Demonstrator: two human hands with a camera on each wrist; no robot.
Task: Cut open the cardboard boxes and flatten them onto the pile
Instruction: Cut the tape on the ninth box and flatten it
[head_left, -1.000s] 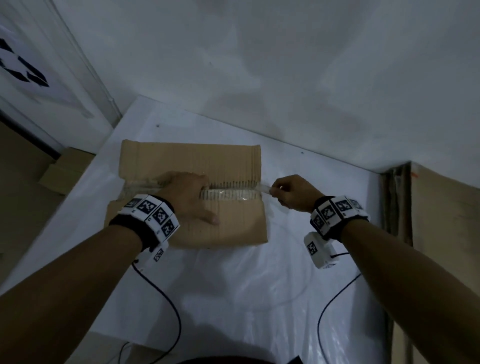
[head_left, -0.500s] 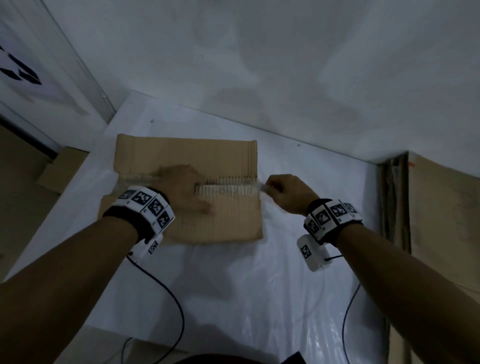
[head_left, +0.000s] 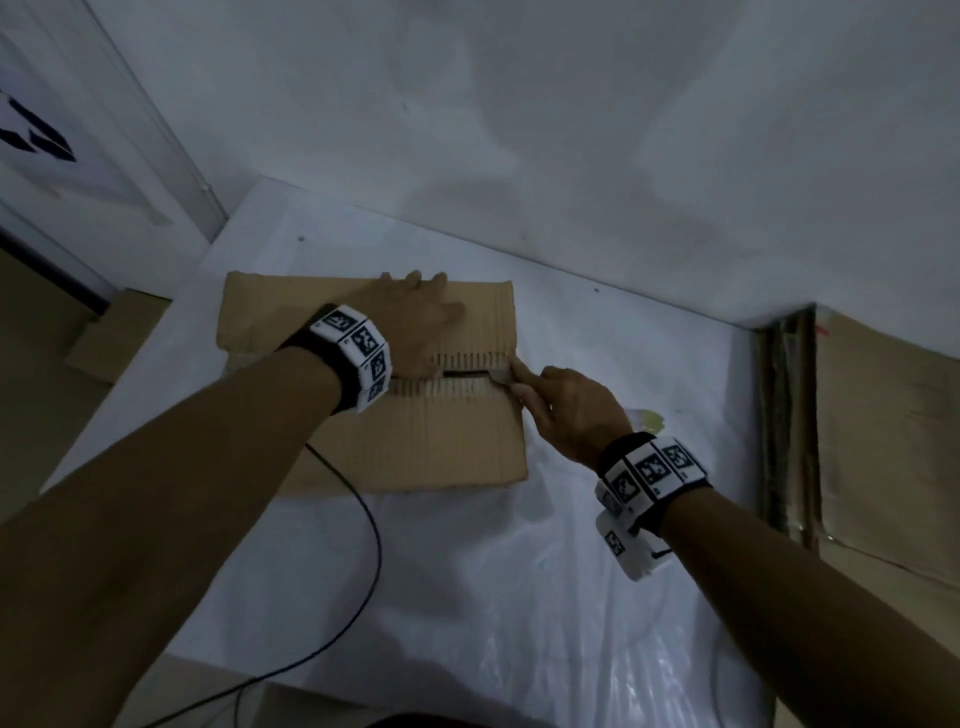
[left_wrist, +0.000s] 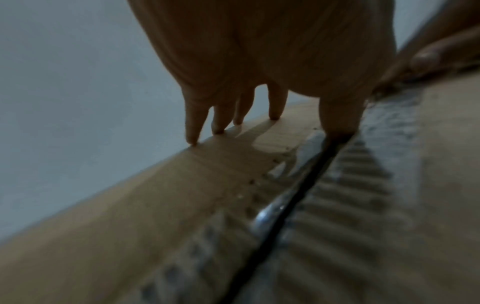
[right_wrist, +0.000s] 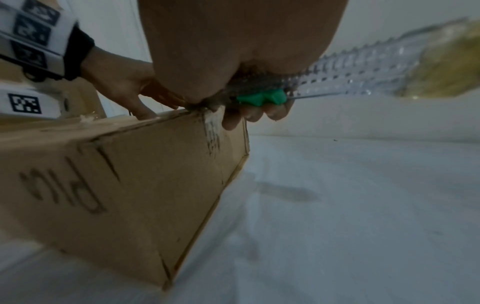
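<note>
A brown cardboard box (head_left: 426, 441) lies on the white table (head_left: 519, 597). Its top seam (head_left: 462, 373) shows as a dark slit between two flaps with torn, ribbed edges. My left hand (head_left: 410, 312) presses flat on the far flap, and its straight fingers (left_wrist: 194, 123) reach the far edge. My right hand (head_left: 561, 410) sits at the right end of the seam, with its fingers curled round a green-handled cutter (right_wrist: 262, 98). A strip of clear tape (right_wrist: 363, 67) trails from that hand to the right. The cutter's blade is hidden in the head view.
Flattened cardboard sheets (head_left: 883, 441) lean at the right of the table. More cardboard (head_left: 114, 338) lies low at the left. A wall (head_left: 519, 130) stands close behind the box. A black cable (head_left: 363, 519) hangs from my left wrist across the table.
My left hand has moved off the middle of the seam onto the far flap. The tape has come off the seam's right part, where a dark gap now shows. The right hand stays there.
</note>
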